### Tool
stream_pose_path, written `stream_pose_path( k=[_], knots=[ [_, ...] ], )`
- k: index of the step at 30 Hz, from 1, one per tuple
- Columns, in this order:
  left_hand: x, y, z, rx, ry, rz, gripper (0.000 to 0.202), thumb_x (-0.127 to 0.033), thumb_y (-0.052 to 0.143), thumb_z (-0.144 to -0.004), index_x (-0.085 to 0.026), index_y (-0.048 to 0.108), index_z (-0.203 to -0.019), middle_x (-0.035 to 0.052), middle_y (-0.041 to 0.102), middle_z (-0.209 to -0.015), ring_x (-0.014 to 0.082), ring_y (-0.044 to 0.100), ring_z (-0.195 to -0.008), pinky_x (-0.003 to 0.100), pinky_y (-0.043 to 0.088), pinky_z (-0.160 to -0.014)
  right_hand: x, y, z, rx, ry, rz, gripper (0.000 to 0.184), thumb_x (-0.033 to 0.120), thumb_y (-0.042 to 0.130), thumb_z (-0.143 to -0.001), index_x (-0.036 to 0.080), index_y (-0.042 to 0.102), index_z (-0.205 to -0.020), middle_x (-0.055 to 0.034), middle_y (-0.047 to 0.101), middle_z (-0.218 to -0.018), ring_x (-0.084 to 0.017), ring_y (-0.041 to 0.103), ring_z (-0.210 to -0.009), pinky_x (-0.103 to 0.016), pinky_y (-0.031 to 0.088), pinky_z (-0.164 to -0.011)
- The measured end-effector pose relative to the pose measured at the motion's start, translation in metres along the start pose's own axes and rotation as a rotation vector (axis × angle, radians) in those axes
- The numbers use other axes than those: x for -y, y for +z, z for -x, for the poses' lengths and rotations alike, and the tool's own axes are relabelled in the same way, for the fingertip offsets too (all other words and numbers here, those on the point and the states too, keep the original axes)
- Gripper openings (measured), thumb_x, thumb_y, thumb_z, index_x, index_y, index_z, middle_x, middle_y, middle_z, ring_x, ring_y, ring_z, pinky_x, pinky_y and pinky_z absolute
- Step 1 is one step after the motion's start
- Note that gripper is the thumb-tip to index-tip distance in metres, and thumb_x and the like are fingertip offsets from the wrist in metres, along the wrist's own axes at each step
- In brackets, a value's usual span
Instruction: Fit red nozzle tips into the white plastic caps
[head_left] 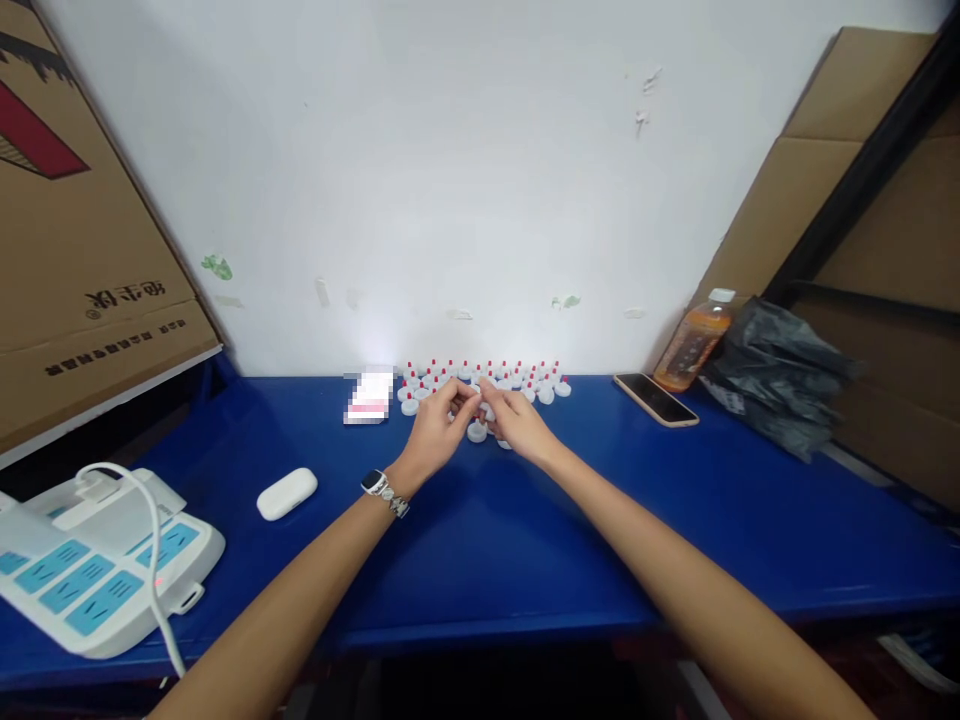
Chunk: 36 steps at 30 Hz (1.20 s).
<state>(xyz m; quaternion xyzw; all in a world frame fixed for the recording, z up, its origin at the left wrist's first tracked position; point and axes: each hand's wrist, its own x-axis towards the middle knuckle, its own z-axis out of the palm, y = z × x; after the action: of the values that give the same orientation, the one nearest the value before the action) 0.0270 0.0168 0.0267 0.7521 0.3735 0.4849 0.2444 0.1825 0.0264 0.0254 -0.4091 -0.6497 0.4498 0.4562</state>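
My left hand (441, 428) and my right hand (521, 420) meet over the middle of the blue table (480, 560), fingertips almost touching. Both have thumb and fingers drawn together in a pinch. What sits between them is too small and covered to make out. Behind and around the fingers stand many small white caps with red tips (409, 403), grouped against the wall. Just below the fingertips lies a white cap (477, 432) whose red tip does not show clearly. A watch (373, 482) and a metal bracelet are on my left wrist.
To the left are a white oval case (287, 494), a power strip (112, 590) with a white cable, and a cardboard box (90, 250). At right lie a phone (656, 400), an orange drink bottle (694, 340) and a black plastic bag (780, 370). A white wall (480, 180) bounds the back.
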Motion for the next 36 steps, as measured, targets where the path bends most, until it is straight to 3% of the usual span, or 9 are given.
stream_pose_path(
  k=[3,6,11,15,19,23,29,34,36],
  knots=[
    [0.000,-0.001,0.000,0.043,0.014,-0.028,0.024,-0.042,0.042,-0.100,-0.020,0.051,-0.098,0.0027,0.061,-0.086,0.0140,0.058,-0.075,0.027,0.046,-0.068,0.000,-0.001,-0.002,-0.016,0.062,-0.035,0.059,0.077,0.042,-0.084,0.021,0.048,-0.067,0.0043,0.039,-0.049,-0.009,0.036,-0.041,-0.023,0.025,-0.039],
    [-0.001,-0.004,0.000,0.145,0.106,-0.219,0.023,-0.039,0.034,-0.103,-0.020,0.047,-0.096,0.0029,0.057,-0.087,0.0151,0.054,-0.075,0.030,0.044,-0.073,0.005,0.002,-0.001,-0.011,0.119,-0.107,0.054,0.072,0.042,-0.086,0.022,0.044,-0.068,0.0067,0.033,-0.048,-0.008,0.031,-0.039,-0.022,0.023,-0.038],
    [0.003,0.000,-0.003,0.190,0.200,-0.395,0.028,-0.035,0.026,-0.104,-0.021,0.044,-0.088,0.0039,0.053,-0.085,0.0179,0.051,-0.077,0.033,0.042,-0.074,0.009,0.010,0.004,-0.028,0.067,-0.155,0.037,0.061,0.044,-0.090,0.025,0.038,-0.081,0.0095,0.035,-0.050,-0.009,0.030,-0.039,-0.019,0.023,-0.038],
    [0.009,0.000,-0.007,0.073,0.100,-0.259,0.036,-0.039,0.024,-0.104,-0.021,0.042,-0.078,0.0007,0.049,-0.072,0.0157,0.047,-0.066,0.030,0.038,-0.064,0.002,0.001,0.001,-0.114,-0.083,-0.031,0.031,0.055,0.041,-0.093,0.025,0.040,-0.084,0.0077,0.037,-0.055,-0.010,0.036,-0.045,-0.020,0.029,-0.043],
    [0.018,-0.021,-0.016,-0.119,-0.059,-0.170,0.044,-0.048,0.022,-0.103,-0.022,0.042,-0.075,-0.0006,0.048,-0.066,0.0151,0.047,-0.062,0.029,0.036,-0.060,-0.005,-0.024,-0.009,-0.246,-0.158,0.081,0.028,0.050,0.039,-0.096,0.025,0.042,-0.084,0.0054,0.042,-0.061,-0.012,0.041,-0.050,-0.023,0.033,-0.048],
    [0.030,-0.031,-0.029,0.079,0.042,-0.377,0.038,-0.044,0.033,-0.102,-0.020,0.054,-0.081,0.0033,0.058,-0.078,0.0194,0.053,-0.079,0.033,0.041,-0.077,-0.010,-0.037,-0.016,-0.208,-0.163,0.248,0.034,0.050,0.040,-0.096,0.022,0.053,-0.083,0.0026,0.052,-0.065,-0.014,0.051,-0.060,-0.026,0.040,-0.059],
    [0.042,-0.012,-0.044,0.283,0.163,-0.533,0.030,-0.040,0.046,-0.097,-0.019,0.067,-0.095,0.0081,0.061,-0.094,0.0244,0.052,-0.097,0.040,0.042,-0.091,-0.019,-0.039,-0.017,-0.195,-0.178,0.401,0.034,0.050,0.043,-0.096,0.021,0.061,-0.094,0.0007,0.063,-0.078,-0.015,0.055,-0.066,-0.028,0.043,-0.066],
    [0.038,-0.022,-0.036,0.190,0.113,-0.492,0.031,-0.041,0.044,-0.098,-0.020,0.067,-0.103,0.0078,0.063,-0.100,0.0242,0.053,-0.102,0.039,0.041,-0.093,-0.015,-0.042,-0.018,-0.266,-0.251,0.454,0.034,0.045,0.049,-0.094,0.020,0.072,-0.095,-0.0063,0.065,-0.095,-0.019,0.059,-0.091,-0.029,0.045,-0.077],
    [0.036,-0.031,-0.027,0.154,0.096,-0.481,0.029,-0.040,0.044,-0.099,-0.020,0.066,-0.098,0.0066,0.064,-0.099,0.0231,0.054,-0.098,0.038,0.041,-0.090,-0.012,-0.041,-0.023,-0.272,-0.264,0.497,0.033,0.044,0.054,-0.091,0.019,0.075,-0.093,-0.0069,0.065,-0.091,-0.020,0.058,-0.089,-0.030,0.045,-0.078]
  ],
)
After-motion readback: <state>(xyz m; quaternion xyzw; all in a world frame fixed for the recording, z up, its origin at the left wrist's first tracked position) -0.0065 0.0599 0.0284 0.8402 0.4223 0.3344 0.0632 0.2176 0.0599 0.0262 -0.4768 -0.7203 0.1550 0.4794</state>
